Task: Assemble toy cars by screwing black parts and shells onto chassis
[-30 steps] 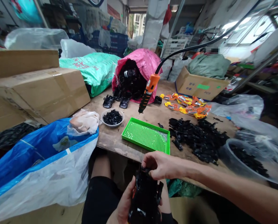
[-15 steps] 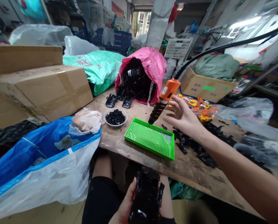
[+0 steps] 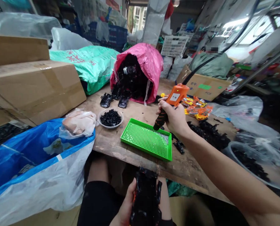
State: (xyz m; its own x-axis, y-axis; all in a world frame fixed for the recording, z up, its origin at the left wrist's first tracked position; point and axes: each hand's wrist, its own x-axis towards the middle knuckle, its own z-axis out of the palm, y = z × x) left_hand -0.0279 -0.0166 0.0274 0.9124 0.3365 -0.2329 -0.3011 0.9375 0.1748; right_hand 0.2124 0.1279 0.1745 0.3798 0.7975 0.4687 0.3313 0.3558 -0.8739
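My right hand is wrapped round the black grip of an orange electric screwdriver, whose cable runs up to the right. The tool's black nose points down over the far edge of a green perforated tray. Small silvery screws lie at the tray's right end. Low in front of me, above my lap, my left hand grips a black plastic toy car body, with a bit of orange showing at its left side. Most of the left fingers are hidden beneath it.
A white bowl of small black parts stands left of the tray. Behind, a pink sack spills black car bodies. Black pieces and orange-yellow parts lie at right. A cardboard box and blue-lined bag flank the left.
My right hand, open beside the screwdriver before, has closed round its grip. The screwdriver has tilted and shifted slightly right in view. My left hand still holds the toy car body.
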